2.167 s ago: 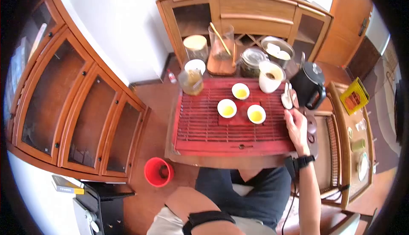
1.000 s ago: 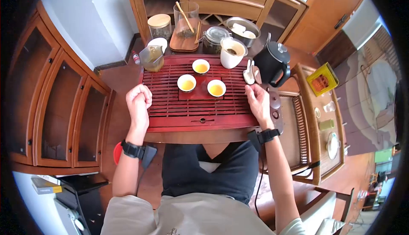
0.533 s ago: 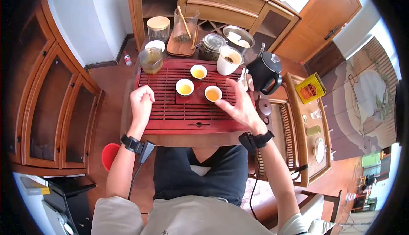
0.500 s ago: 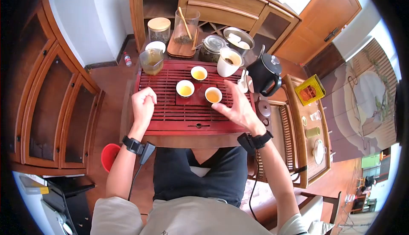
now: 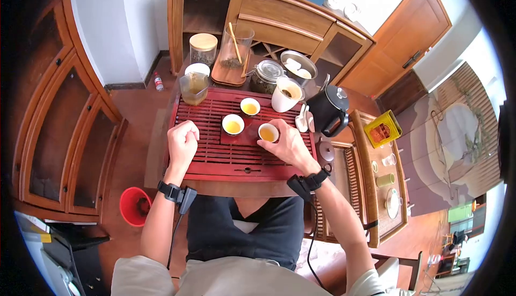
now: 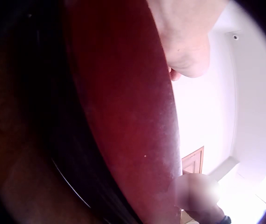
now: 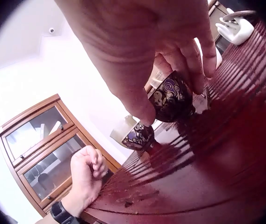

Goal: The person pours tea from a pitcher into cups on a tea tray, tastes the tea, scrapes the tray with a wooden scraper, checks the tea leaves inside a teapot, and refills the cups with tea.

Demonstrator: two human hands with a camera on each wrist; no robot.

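My right hand (image 5: 287,144) holds the near right teacup (image 5: 267,132) of three, its thumb on one side and fingers on the other. In the right wrist view this teacup (image 7: 171,97) has a dark, patterned outside and sits close over the tray. Two more teacups, one left (image 5: 233,125) and one behind (image 5: 250,107), also hold yellow tea. At the left side of the red slatted tea tray (image 5: 215,171) rests my left hand (image 5: 183,143), its fingers curled with nothing in them.
A glass pitcher (image 5: 194,89) stands at the tray's back left corner. At the back right are a white pitcher with a strainer (image 5: 286,96), a white hand-shaped ornament (image 5: 302,118) and a black kettle (image 5: 329,110). Lidded jars (image 5: 203,50) stand behind. A red bin (image 5: 134,207) is on the floor.
My left hand has come up to the tray's left side. The right hand has moved left from the tray's right edge, spread its fingers, and closed them round the near right teacup.
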